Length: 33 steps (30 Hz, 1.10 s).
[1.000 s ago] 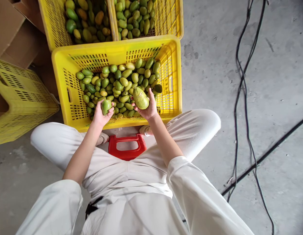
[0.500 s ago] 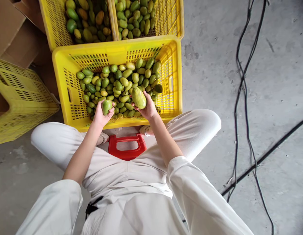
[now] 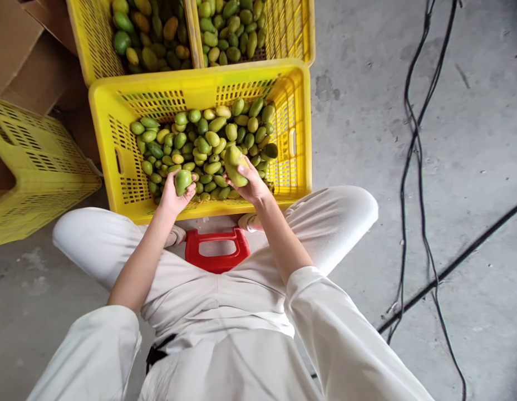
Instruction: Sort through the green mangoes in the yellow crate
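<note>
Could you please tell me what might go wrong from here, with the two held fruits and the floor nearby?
The large yellow-green oval fruit might slip from the right hand, since its upper end sticks out beyond the grip.
The smaller rounded green fruit, if dropped by the left hand, could bruise others in the yellow slotted plastic crate.
The thin black cables crossing on the grey concrete floor could trip anyone stepping there.

The large green fruit [image 3: 232,163] now sits rotated in the right hand [image 3: 255,186], slightly nearer the yellow crate's [image 3: 200,79] left wall; the thumb [image 3: 246,170] (previously extended alongside) overlaps it.
</note>
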Available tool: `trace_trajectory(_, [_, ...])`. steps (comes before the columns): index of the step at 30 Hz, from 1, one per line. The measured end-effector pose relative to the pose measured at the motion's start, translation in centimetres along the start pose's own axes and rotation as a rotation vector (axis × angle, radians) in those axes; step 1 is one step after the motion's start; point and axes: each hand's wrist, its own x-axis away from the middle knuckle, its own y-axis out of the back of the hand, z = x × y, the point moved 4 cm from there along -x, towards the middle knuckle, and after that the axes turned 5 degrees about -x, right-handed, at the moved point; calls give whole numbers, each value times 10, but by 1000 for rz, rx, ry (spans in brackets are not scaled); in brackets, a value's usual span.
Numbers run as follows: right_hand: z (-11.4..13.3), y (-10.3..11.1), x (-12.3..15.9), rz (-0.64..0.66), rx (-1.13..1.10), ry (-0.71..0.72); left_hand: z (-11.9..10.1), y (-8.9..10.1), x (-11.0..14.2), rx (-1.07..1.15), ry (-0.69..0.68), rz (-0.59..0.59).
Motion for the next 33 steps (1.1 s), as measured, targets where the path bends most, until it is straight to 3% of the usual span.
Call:
trace_trajectory(9, [0,0,-7,-133,28,2,1,0,1,-11,9,-28])
trace_trajectory(22, [-4,13,-10,-156,-63,89,3,0,1,-17,19,-35])
trace_trajectory(28, [0,9,-6,-134,-59,27,3,1,-1,-20,15,-34])
trace_trajectory(33, [3,4,-6,-111,24,40,0,0,-1,-26,-72,-37])
